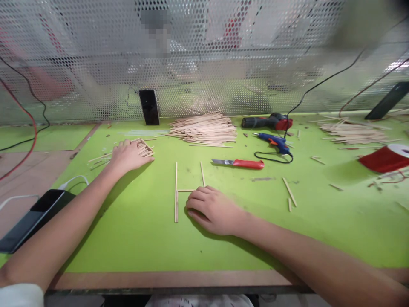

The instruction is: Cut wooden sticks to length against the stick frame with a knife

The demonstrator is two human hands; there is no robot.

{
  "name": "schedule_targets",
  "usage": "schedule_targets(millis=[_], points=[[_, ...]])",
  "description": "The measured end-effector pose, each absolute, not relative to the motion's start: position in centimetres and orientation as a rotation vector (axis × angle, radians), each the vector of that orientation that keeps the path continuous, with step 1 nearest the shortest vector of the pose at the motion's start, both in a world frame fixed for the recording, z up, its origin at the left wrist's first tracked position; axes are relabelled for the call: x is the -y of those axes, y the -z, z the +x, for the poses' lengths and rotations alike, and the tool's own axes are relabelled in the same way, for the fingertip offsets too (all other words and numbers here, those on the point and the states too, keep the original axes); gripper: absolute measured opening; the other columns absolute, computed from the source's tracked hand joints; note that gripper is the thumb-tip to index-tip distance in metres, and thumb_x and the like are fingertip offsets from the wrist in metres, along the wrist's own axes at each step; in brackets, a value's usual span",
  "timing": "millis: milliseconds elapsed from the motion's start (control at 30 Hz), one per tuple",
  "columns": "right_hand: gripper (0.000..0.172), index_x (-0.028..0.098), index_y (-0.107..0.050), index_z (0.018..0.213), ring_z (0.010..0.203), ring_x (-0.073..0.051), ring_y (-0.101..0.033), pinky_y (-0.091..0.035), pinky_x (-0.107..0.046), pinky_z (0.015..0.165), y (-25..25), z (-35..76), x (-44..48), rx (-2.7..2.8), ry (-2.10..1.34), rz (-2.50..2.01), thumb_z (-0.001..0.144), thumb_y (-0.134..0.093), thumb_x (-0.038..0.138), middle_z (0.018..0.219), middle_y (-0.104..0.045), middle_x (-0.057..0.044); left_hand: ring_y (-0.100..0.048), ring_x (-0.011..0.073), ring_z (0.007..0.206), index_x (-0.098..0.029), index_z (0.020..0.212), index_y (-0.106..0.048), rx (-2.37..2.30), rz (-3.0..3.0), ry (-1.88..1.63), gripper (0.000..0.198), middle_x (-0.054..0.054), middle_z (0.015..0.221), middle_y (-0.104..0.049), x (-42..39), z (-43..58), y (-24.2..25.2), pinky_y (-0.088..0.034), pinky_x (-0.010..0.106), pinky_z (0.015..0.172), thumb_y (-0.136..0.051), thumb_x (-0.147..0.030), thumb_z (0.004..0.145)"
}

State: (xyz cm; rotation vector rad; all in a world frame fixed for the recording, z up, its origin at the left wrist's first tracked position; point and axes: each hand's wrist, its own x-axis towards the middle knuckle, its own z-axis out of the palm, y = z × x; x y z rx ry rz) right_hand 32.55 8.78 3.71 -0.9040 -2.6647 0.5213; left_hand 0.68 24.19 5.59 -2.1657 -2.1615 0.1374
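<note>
At the left, my left hand point(126, 155) is closed around a small built piece of thin wooden sticks point(144, 148), its thumb along the near side; the hand hides much of the piece. Closer to me, several sticks lie in an H-like shape, with a left upright stick point(176, 183), a thin crosspiece point(185, 190) and a right upright stick point(202, 174). My right hand point(214, 211) rests on the lower end of the right upright, fingers together and curled down over it. Beyond that hand lies a red-handled utility knife point(247, 163), blade pointing left.
A large pile of sticks point(204, 130) lies by the perforated metal screen point(198, 64). Right of it are a black-and-red power tool point(268, 122) and a blue glue gun point(273, 141) with its cord. A red spool point(385, 158) and phones point(149, 107) stand around.
</note>
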Motion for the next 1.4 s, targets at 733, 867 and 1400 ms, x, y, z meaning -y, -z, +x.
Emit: schedule_targets(millis=[733, 867, 1400], points=[[0.017, 0.018, -0.073, 0.108, 0.098, -0.022, -0.064, -0.048, -0.039, 0.092, -3.7, 32.6, -8.7, 2.676, -0.512, -0.897, 0.108, -0.059, 0.027, 0.107, -0.074, -0.007, -0.073, 0.0311, 0.108, -0.016, 0.118, -0.072, 2.149, -2.238, -0.350, 0.047, 0.015, 0.118, -0.076, -24.9, 2.5, -6.4, -0.058, 0.046, 0.095, -0.062, -0.058, 0.100], [0.017, 0.017, -0.073, 0.108, 0.098, -0.022, -0.064, -0.048, -0.039, 0.091, -3.7, 32.6, -8.7, 2.676, -0.516, -0.893, 0.108, -0.059, 0.027, 0.108, -0.074, -0.007, -0.072, 0.0226, 0.104, -0.017, 0.120, -0.071, 2.166, -2.279, -0.452, 0.043, 0.009, 0.119, -0.074, -25.6, 2.4, -6.4, -0.060, 0.045, 0.097, -0.063, -0.057, 0.105], [0.016, 0.018, -0.073, 0.108, 0.098, -0.023, -0.064, -0.047, -0.038, 0.090, -3.8, 32.6, -8.7, 2.674, -0.513, -0.888, 0.107, -0.059, 0.026, 0.108, -0.074, -0.007, -0.076, 0.0393, 0.101, -0.013, 0.116, -0.080, 2.153, -2.320, -0.423, 0.072, 0.022, 0.119, -0.080, -25.7, 2.8, -7.2, -0.054, 0.038, 0.078, -0.054, -0.075, 0.089]])
